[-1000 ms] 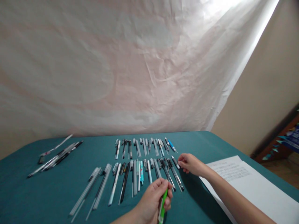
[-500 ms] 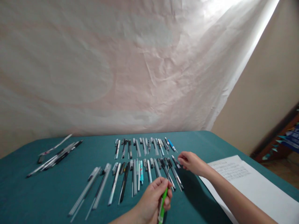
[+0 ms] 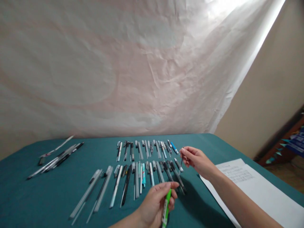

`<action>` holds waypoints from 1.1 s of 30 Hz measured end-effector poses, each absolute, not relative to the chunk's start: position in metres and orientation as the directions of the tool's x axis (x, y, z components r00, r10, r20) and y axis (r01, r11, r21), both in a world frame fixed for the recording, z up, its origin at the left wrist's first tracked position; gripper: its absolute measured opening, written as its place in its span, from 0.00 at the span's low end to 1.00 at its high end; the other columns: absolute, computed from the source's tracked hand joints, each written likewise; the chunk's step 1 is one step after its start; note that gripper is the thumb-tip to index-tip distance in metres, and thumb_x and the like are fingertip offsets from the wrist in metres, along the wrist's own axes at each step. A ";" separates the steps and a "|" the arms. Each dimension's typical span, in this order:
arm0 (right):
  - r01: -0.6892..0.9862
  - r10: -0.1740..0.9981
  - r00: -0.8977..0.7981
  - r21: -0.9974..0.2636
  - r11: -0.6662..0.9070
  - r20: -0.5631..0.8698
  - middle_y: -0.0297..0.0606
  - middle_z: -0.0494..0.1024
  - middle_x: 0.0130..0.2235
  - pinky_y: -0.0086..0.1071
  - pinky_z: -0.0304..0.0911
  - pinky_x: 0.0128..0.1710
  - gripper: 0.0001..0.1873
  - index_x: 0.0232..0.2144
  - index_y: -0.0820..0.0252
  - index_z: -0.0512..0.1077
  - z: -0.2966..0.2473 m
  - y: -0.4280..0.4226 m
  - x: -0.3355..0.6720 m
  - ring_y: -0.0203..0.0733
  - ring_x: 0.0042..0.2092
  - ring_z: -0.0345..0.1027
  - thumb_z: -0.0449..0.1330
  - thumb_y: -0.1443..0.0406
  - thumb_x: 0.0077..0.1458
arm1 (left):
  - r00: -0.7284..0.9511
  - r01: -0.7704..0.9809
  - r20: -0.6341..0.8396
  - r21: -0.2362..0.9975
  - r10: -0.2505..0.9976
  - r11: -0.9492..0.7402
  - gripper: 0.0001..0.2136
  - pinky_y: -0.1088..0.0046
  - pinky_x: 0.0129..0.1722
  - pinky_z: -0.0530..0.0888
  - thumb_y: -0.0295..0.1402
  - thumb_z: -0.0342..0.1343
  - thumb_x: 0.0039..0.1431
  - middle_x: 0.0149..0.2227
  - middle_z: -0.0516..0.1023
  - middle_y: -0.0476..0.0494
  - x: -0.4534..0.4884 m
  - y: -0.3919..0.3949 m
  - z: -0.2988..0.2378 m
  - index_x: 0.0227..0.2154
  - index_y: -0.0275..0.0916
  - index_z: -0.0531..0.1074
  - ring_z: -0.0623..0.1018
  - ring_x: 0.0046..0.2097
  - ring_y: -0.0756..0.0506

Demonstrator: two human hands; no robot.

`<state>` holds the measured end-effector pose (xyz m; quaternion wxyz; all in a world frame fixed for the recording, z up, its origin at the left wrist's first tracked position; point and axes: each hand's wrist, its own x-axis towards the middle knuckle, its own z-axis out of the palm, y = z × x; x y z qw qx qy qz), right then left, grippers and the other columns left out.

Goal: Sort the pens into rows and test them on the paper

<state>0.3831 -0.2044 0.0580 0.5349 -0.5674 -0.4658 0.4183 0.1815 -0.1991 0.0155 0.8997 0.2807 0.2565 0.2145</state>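
Two bare hands were busy over the green cloth (image 3: 99, 152), and both had their fingers closed on something. At the near side, the left hand (image 3: 155, 202) was wrapped around a bright green pen barrel (image 3: 166, 209), thumb and forefinger meeting close to its far end. That barrel ran mostly from near to far, its far end leaning a little to the right.

Farther off and to the right, the right hand (image 3: 198, 161) held a slim pen refill (image 3: 181, 162) in a narrow pinch between thumb and fingertips. The refill hung from that pinch close to upright, its lower end pointing down and slightly left. From the left fingertips it lay to the far right, well apart from the barrel, and the two long axes did not line up. The right hand was clearly the nearer one to a short grey pen piece (image 3: 177, 163) lying just left of the refill; from where I stood I could not tell whether the two touched.

Left of that piece stretched the near row of pens (image 3: 116, 190), with the far row of pens (image 3: 158, 149) beyond it. Written sheets of paper (image 3: 258, 198) lay under the right forearm's side of the table.
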 end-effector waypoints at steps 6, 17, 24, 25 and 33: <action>0.462 0.962 0.260 -0.865 -0.194 -0.077 0.28 0.64 0.18 0.23 0.56 0.16 0.16 0.25 0.64 0.67 0.014 -0.188 0.428 0.30 0.17 0.58 0.55 0.54 0.47 | 0.786 -0.295 -0.282 0.611 0.550 0.735 0.15 0.82 0.30 0.68 0.19 0.54 0.47 0.31 0.73 0.43 0.179 -0.198 0.016 0.41 0.32 0.71 0.73 0.29 0.54; 0.596 0.964 0.213 -0.761 -0.256 -0.158 0.31 0.68 0.22 0.22 0.59 0.14 0.12 0.36 0.65 0.66 -0.010 -0.185 0.431 0.31 0.19 0.63 0.54 0.63 0.49 | 0.782 -0.314 -0.276 0.600 0.559 0.735 0.15 0.75 0.40 0.72 0.28 0.55 0.54 0.42 0.74 0.36 0.179 -0.200 0.019 0.45 0.33 0.63 0.77 0.39 0.49; 0.602 0.967 0.180 -0.757 -0.255 -0.183 0.31 0.68 0.23 0.23 0.60 0.15 0.12 0.38 0.64 0.65 -0.009 -0.188 0.430 0.31 0.20 0.64 0.52 0.65 0.50 | 0.778 -0.328 -0.277 0.587 0.564 0.740 0.13 0.74 0.39 0.72 0.29 0.53 0.55 0.41 0.75 0.36 0.181 -0.201 0.019 0.43 0.34 0.62 0.77 0.39 0.48; 0.602 0.964 0.189 -0.754 -0.263 -0.186 0.32 0.68 0.24 0.23 0.60 0.16 0.11 0.38 0.64 0.65 -0.007 -0.188 0.430 0.31 0.20 0.64 0.51 0.65 0.50 | 0.778 -0.329 -0.275 0.587 0.564 0.740 0.12 0.74 0.39 0.72 0.29 0.53 0.55 0.41 0.75 0.36 0.181 -0.201 0.019 0.42 0.35 0.61 0.77 0.39 0.48; 0.584 0.994 0.085 -0.804 -0.110 -0.074 0.33 0.69 0.23 0.22 0.57 0.17 0.13 0.27 0.63 0.66 0.044 -0.206 0.389 0.31 0.21 0.62 0.52 0.58 0.52 | 0.662 -0.471 -0.125 0.698 0.739 0.539 0.09 0.69 0.51 0.64 0.32 0.54 0.55 0.46 0.73 0.38 0.177 -0.199 0.033 0.37 0.38 0.62 0.71 0.49 0.46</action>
